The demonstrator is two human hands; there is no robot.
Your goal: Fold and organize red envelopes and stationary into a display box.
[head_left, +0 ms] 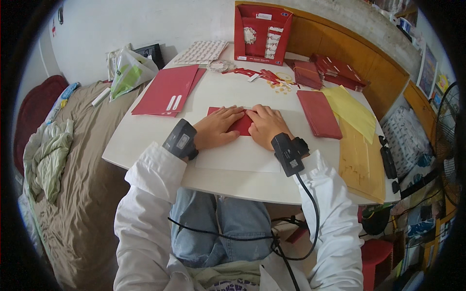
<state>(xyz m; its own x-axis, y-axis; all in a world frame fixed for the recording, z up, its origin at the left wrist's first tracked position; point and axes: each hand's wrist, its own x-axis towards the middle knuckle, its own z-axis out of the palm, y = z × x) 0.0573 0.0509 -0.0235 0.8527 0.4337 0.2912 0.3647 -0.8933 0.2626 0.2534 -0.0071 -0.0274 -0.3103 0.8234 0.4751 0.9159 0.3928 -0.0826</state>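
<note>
A small piece of dark red card or folded paper (240, 127) lies on a white sheet (233, 162) on the table in front of me. My left hand (217, 128) rests palm down over its left part, fingers stretched toward its upper edge and thumb pointing inward. Over the right part lies my right hand (269, 126), palm down, fingers slightly bent and their tips pressing near the upper edge. The fingertips of both hands almost meet there. My hands hide much of the red piece, so its full shape cannot be made out.
Large red sheets (165, 92) lie at left on the white table (145, 140). Behind are a red display box (262, 34), a tray of small white pieces (201, 52) and red strips (264, 75). Red packets (319, 114), yellow paper (357, 114) and a cutting board (361, 165) are right.
</note>
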